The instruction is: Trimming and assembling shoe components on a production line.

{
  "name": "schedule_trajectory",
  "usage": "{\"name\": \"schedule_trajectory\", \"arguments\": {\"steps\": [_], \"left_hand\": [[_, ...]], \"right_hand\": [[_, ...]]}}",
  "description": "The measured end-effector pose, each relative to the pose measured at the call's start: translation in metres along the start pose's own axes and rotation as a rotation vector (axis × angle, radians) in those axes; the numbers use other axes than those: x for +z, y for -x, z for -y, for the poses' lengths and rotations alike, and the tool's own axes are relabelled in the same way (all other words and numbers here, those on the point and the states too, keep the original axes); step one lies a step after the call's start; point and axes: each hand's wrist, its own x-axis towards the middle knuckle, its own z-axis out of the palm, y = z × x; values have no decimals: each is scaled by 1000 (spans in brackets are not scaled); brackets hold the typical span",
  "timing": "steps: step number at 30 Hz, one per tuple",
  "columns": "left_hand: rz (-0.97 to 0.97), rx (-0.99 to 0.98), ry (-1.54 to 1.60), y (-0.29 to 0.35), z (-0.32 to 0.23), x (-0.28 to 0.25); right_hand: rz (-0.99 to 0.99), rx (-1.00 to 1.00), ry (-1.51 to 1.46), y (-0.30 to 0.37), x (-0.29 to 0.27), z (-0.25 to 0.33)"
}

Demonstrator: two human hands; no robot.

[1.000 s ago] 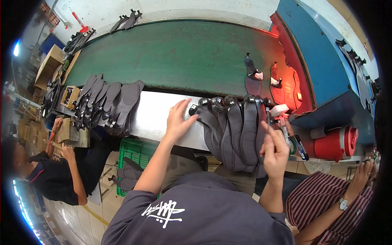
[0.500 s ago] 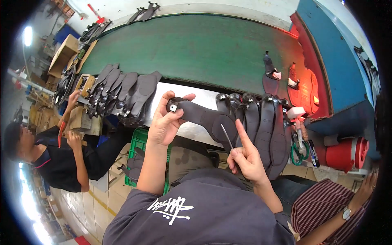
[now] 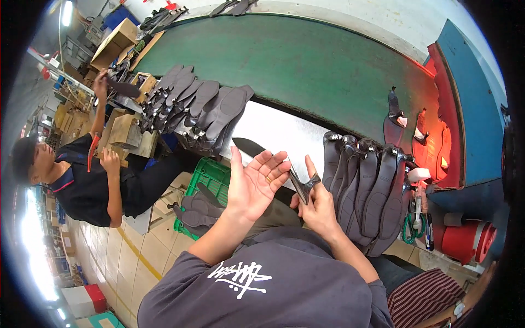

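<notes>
A dark shoe sole with a glossy heel (image 3: 302,188) is seen nearly edge-on at the middle. My right hand (image 3: 320,210) is closed around its heel end, index finger pointing up. The sole's other end (image 3: 249,146) shows beyond my left hand (image 3: 257,183), which is spread palm up, a ring on one finger. That hand hides the sole's middle, so I cannot tell whether it touches it. The thin metal tool is no longer visible. Beside my right hand, several dark heeled soles (image 3: 365,191) stand in a row along the metal plate (image 3: 268,127).
Left of the plate lies a pile of soles (image 3: 224,109). A green belt (image 3: 306,65) runs behind; soles glow red near a blue machine (image 3: 478,98). A green crate (image 3: 210,174) holds soles below. A co-worker (image 3: 82,180) sits left; a striped sleeve (image 3: 426,295) is at right.
The sole has swung from face-up to nearly edge-on, and its heel has passed from my left hand to my right. My left hand has opened. The view has shifted left.
</notes>
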Motion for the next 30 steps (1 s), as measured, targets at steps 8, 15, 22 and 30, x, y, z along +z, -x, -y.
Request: {"name": "schedule_trajectory", "arguments": {"steps": [8, 15, 22, 30], "left_hand": [[163, 424, -349, 10, 28, -11], [179, 598, -492, 26, 19, -5], [3, 169, -138, 15, 2, -2], [-35, 218, -103, -7, 9, -14]], "right_hand": [[-100, -258, -33, -7, 28, 2], [-241, -655, 309, -23, 32, 25], [-55, -502, 204, -19, 17, 20], [472, 63, -352, 0, -5, 47]]}}
